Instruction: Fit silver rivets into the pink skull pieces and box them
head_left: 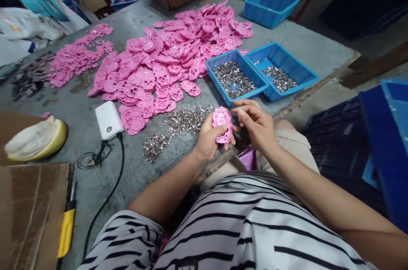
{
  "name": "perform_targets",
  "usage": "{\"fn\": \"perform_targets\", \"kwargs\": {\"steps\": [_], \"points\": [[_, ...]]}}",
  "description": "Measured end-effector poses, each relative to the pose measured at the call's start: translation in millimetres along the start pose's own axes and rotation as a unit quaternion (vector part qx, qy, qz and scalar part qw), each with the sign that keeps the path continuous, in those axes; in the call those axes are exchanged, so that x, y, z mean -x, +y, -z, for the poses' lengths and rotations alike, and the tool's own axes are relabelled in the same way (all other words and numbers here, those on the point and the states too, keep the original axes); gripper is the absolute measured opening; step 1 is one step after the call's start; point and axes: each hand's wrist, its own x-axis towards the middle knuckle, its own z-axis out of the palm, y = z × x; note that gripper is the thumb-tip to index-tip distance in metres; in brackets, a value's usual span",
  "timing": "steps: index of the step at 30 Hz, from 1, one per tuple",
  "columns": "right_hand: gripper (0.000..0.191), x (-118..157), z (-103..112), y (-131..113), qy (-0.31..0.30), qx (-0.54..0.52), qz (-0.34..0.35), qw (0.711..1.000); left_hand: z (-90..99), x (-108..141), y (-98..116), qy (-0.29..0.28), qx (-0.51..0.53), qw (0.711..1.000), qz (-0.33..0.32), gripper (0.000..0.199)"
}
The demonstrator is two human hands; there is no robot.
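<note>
Pink piece [222, 117] partly behind the left hand [207, 138]

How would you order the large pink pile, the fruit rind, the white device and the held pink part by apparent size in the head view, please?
1. Large pink pile
2. Fruit rind
3. White device and held pink part: too alike to rank

We see a white shirt [223, 227] crossed by black stripes, thin at the far hem and bolder on the near side, where one on the right starts abruptly partway over the cloth. Matching stripes cover the loose left sleeve [127, 236]. Our left hand [208, 139] and right hand [259, 127] are bare, and our legwear [291, 146] is pale beige.
</note>
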Motion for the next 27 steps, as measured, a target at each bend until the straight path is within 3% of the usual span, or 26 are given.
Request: {"fn": "perform_targets", "kwargs": {"steps": [11, 18, 21, 24, 27], "points": [[0.032, 0, -1, 24, 0.010, 0.024, -0.005, 1.000, 1.1, 1, 3, 0.013, -0.085, 0.996, -0.011, 0.040], [0.020, 5, 3, 28, -0.018, 0.046, 0.058, 0.997, 3.9, -5, 4, 0.011, -0.148, 0.989, -0.023, 0.051], [0.016, 2, 4, 29, -0.034, 0.041, 0.074, 0.996, 2.8, -5, 6, 0.043, -0.156, 0.986, -0.047, 0.052], [0.018, 0, 0, 26, -0.041, 0.039, 0.098, 0.994, 5.6, 9, 23, 0.060, -0.142, 0.986, -0.071, 0.043], [0.018, 3, 1, 23, -0.066, 0.052, 0.095, 0.992, 13.9, 52, 54, 0.091, -0.134, 0.982, -0.097, 0.032]]}}
